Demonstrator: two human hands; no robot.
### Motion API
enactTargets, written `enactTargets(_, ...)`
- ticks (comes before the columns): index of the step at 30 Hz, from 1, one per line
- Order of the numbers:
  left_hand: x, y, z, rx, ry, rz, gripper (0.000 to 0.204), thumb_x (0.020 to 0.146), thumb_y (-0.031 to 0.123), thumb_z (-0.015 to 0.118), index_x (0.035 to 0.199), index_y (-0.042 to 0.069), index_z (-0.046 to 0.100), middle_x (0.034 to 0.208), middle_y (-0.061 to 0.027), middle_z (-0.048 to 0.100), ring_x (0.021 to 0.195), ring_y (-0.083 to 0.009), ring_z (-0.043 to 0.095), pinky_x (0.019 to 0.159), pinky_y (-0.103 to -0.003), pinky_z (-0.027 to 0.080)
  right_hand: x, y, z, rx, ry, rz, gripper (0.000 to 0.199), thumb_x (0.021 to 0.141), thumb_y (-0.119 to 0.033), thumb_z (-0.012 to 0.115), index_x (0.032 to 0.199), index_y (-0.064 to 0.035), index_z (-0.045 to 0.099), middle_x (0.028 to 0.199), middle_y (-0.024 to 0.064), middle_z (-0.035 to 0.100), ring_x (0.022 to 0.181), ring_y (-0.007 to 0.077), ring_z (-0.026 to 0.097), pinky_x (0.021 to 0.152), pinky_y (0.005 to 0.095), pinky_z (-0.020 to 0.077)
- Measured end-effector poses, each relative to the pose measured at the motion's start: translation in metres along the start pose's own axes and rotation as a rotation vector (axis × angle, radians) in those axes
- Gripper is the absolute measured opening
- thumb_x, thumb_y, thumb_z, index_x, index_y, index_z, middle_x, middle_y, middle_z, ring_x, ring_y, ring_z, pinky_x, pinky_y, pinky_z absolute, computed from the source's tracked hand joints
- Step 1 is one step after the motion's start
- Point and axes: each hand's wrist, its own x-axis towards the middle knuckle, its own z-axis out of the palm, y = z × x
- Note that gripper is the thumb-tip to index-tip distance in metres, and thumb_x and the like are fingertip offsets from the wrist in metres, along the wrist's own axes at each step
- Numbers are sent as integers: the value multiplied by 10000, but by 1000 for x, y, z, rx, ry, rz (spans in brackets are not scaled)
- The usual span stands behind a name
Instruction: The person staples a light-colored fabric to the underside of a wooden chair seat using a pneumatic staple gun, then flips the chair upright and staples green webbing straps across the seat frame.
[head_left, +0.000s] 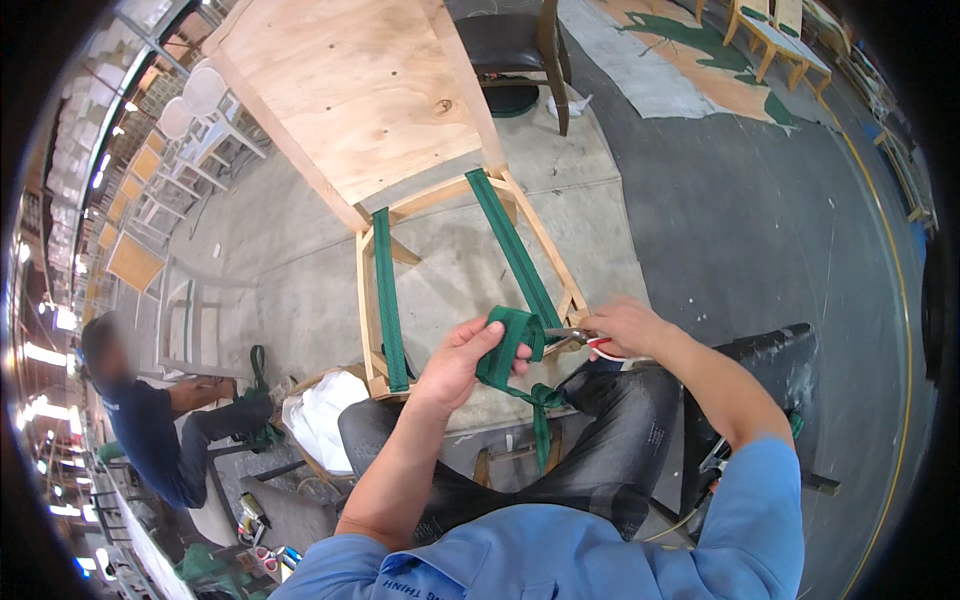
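Observation:
My left hand point(458, 362) is closed on a folded length of green webbing point(505, 350), thumb on top, and the loose tail hangs down between my knees. In my right hand point(628, 328) is a pair of scissors point(568, 333) with red and white handles. Its blades point left and reach the webbing's edge; whether they are parted is too small to tell. Before me stands a wooden chair frame point(535, 232) with a plywood back point(360, 90). Two green webbing straps run front to back across its seat opening, a left strap point(386, 300) and a right strap point(512, 248).
A dark-seated chair point(505, 45) stands behind the frame. At left a person point(150, 410) sits working by a grey chair frame point(190, 320). White cloth point(325, 420) lies beside my left knee. A dark panel point(755, 390) and a tool point(715, 460) are at my right.

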Motion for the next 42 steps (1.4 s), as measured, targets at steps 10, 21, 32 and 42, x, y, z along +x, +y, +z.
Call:
enactTargets(10, -2, -80, -150, 1544, 249, -312, 432, 1022, 302, 399, 1086, 24, 722, 1210, -223, 699, 1138, -399, 664, 979, -513, 515, -297, -50, 43, 477, 889, 1022, 589, 932, -63, 720, 1456, -1, 458, 1127, 152, 688, 946, 204, 659, 904, 329, 529)
enactTargets(21, -28, -91, -95, 1415, 310, -338, 353, 983, 227, 503, 1177, 43, 734, 1242, -163, 716, 1159, -348, 677, 942, -490, 544, -432, -133, 108, -118, 97, 1694, 572, 896, -537, 634, 1169, -34, 642, 1110, 238, 727, 1040, 424, 709, 886, 531, 570)
enactTargets(32, -61, -130, -69, 1194, 588, -94, 363, 1046, 296, 470, 1044, -1, 679, 1083, -205, 726, 1066, -404, 684, 904, -514, 541, -410, -142, 47, -141, 416, 1401, 541, 923, -446, 683, 1274, -35, 666, 1220, 217, 710, 1134, 393, 677, 974, 460, 529)
enactTargets(42, -131, -61, -20, 567, 316, 427, 217, 1067, 178, 551, 1100, -15, 645, 851, -68, 627, 808, -124, 548, 722, -315, 475, -74, -211, 13, 940, 509, 521, 328, 1063, -225, 538, 1179, 23, 717, 1094, 123, 746, 1031, 208, 693, 896, 333, 531)
